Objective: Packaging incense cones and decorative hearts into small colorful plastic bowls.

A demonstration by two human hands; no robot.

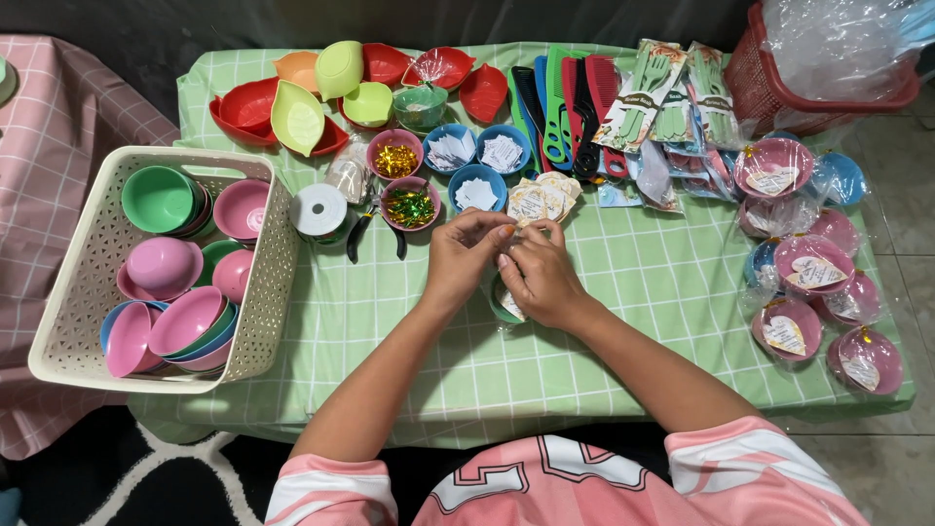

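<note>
A wrapped bowl [506,302] is held between both hands at the middle of the tabletop [633,282], which is covered by a green checked cloth. The left hand [466,255] and the right hand [538,275] are brought together above it, and their fingers [502,234] are pinched on the gathered top of the clear wrap; what exactly is pinched there cannot be told. Only a green edge of the bowl is seen below the right hand.

Just beyond the hands, a pile of paper tags [542,200] is laid. Near it, small blue bowls [477,185] filled with white paper pieces are set, and pink bowls with gold ties [395,158] and green ties [410,206]. A ribbon spool [318,210] and pliers [362,226] are placed beside these.

At the left edge, a cream basket [83,273] stacked with pink, green and blue bowls is stood. Combs [563,107] and leaf-shaped dishes [297,117] are spread along the far edge. At the right, finished pink wrapped bowls [813,263] are gathered.
</note>
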